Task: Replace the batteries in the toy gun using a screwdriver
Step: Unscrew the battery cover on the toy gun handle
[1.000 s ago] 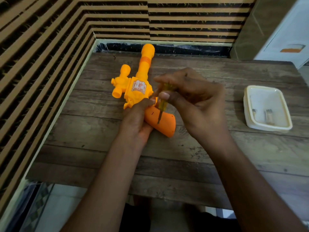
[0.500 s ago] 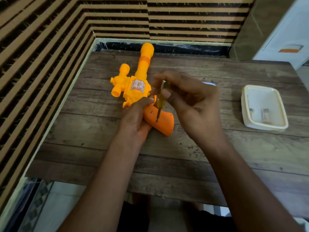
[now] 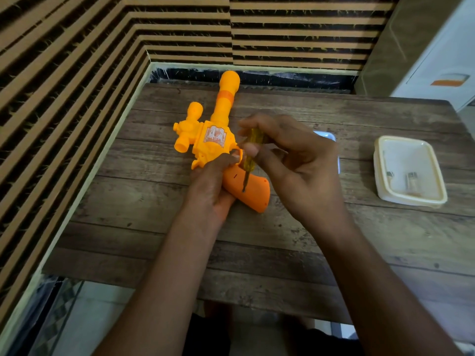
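Observation:
An orange and yellow toy gun [image 3: 216,140] lies on the wooden table [image 3: 257,237], barrel pointing away from me, orange grip [image 3: 253,187] toward me. My left hand [image 3: 212,181] clasps the gun where the body meets the grip. My right hand [image 3: 290,160] pinches a screwdriver [image 3: 250,155] with a clear yellow handle, held nearly upright. Its metal tip rests on the side of the grip. A white plastic tray [image 3: 408,168] at the right holds two small batteries [image 3: 411,179].
A light blue object [image 3: 331,140] shows partly behind my right hand. Striped slatted walls close the table's left and far sides. A white cabinet [image 3: 442,60] stands at the far right. The table's near edge is by my forearms.
My right hand has opened its grip slightly and the screwdriver handle shows more. The gun and my left hand stay where they were.

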`<action>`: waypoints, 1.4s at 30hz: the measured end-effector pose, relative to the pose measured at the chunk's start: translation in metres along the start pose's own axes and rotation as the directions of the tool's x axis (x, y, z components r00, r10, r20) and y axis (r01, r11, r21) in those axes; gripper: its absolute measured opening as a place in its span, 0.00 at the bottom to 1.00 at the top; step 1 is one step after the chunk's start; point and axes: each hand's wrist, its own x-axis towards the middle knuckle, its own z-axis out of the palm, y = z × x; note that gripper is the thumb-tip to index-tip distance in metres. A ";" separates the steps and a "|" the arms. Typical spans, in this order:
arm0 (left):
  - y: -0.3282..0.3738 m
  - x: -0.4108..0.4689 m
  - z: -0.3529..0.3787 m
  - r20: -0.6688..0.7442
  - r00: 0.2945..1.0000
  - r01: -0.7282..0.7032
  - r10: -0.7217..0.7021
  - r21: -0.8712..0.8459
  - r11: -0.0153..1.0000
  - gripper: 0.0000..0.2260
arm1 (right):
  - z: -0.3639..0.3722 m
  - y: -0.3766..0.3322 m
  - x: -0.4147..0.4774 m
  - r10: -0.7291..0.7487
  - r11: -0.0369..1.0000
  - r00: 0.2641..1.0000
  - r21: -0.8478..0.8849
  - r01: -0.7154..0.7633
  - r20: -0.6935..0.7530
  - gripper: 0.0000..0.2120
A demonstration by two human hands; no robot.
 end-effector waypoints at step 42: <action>0.002 -0.003 -0.002 0.092 0.996 -0.002 -0.001 0.042 0.999 0.32 | -0.003 0.001 0.002 -0.022 1.000 0.997 -0.019 0.024 0.072 0.18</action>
